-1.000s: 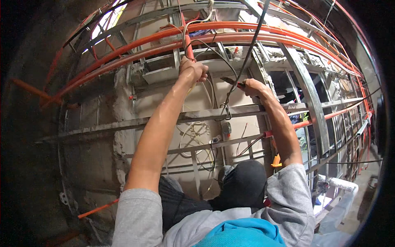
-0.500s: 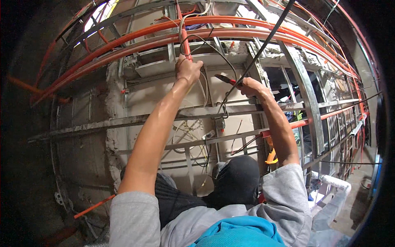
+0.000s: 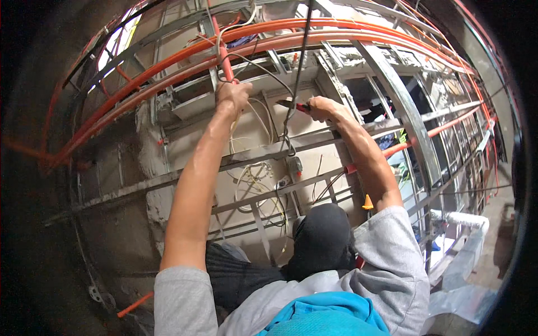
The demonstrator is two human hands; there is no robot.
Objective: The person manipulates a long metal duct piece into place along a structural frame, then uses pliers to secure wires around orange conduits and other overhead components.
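My left hand (image 3: 232, 98) is closed around the lower end of an orange conduit pipe (image 3: 225, 64) that comes down from above. Pale wires (image 3: 263, 120) hang beneath that hand. To its right, my right hand (image 3: 323, 108) grips a pair of pliers (image 3: 301, 106) with red handles and dark jaws pointing left. A dark cable (image 3: 302, 53) hangs down across the pliers and ends in a tangle just below them; whether they touch cannot be made out. A thinner dark wire (image 3: 263, 68) curves from the pipe toward the pliers.
Metal frame bars (image 3: 246, 159) cross below my hands, and a wide upright stud (image 3: 403, 101) stands at right. Long orange conduits (image 3: 314, 27) span the top. Coiled loose wires (image 3: 255, 185) and a small grey box (image 3: 295, 165) lie lower down. Silvery ducting (image 3: 459, 218) is at lower right.
The view has shifted, so both hands appear further left. The dark cable now hangs more upright and crosses nearer the pliers' jaws. Both grips stay the same.
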